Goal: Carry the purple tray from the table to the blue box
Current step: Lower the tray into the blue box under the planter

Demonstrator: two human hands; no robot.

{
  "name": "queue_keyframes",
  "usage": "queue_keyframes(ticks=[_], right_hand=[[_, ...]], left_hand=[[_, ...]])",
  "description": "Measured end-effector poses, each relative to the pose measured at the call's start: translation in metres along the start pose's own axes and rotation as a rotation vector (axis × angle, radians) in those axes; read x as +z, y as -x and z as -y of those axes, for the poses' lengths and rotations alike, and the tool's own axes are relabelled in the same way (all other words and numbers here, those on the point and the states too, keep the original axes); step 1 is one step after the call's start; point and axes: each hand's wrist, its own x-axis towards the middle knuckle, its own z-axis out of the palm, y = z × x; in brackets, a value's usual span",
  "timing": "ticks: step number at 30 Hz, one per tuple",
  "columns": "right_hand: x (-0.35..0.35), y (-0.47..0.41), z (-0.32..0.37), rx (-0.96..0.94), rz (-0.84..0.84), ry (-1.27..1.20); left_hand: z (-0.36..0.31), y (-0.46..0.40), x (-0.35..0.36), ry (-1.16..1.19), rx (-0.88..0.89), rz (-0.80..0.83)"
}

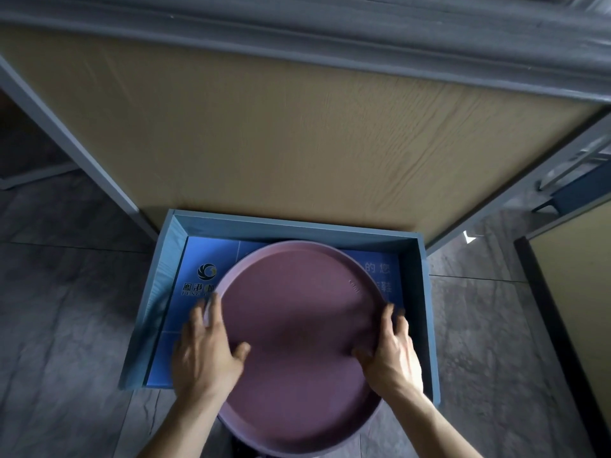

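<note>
The round purple tray (pixel 297 312) is held over the open blue box (pixel 426 292), which stands on the floor. The tray's far part lies above the box's inside; its near edge sticks out past the box's front. My left hand (pixel 205 352) grips the tray's left rim, thumb on the tray's inner face. My right hand (pixel 393 355) grips the right rim the same way. The box's bottom carries a blue printed sheet with a logo and white lettering, partly hidden by the tray.
A wood-grain panel with a grey frame (pixel 297 137) rises right behind the box. Dark grey tiled floor (pixel 66 309) lies on both sides. A second wooden panel with a dark edge (pixel 568 292) stands at the right.
</note>
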Motion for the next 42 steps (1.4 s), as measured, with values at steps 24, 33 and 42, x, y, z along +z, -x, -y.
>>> queue_keyframes(ticks=[24, 33, 42], right_hand=[[0.008, 0.024, -0.014, -0.386, 0.163, 0.359], [0.016, 0.044, -0.003, -0.678, 0.262, 0.396], [0.026, 0.041, -0.005, -0.685, 0.256, 0.55]], left_hand=[[-0.023, 0.011, 0.032, -0.195, 0.315, 0.261], [-0.014, 0.044, 0.035, -0.176, 0.499, 0.382], [-0.019, 0.046, 0.037, -0.296, 0.524, 0.426]])
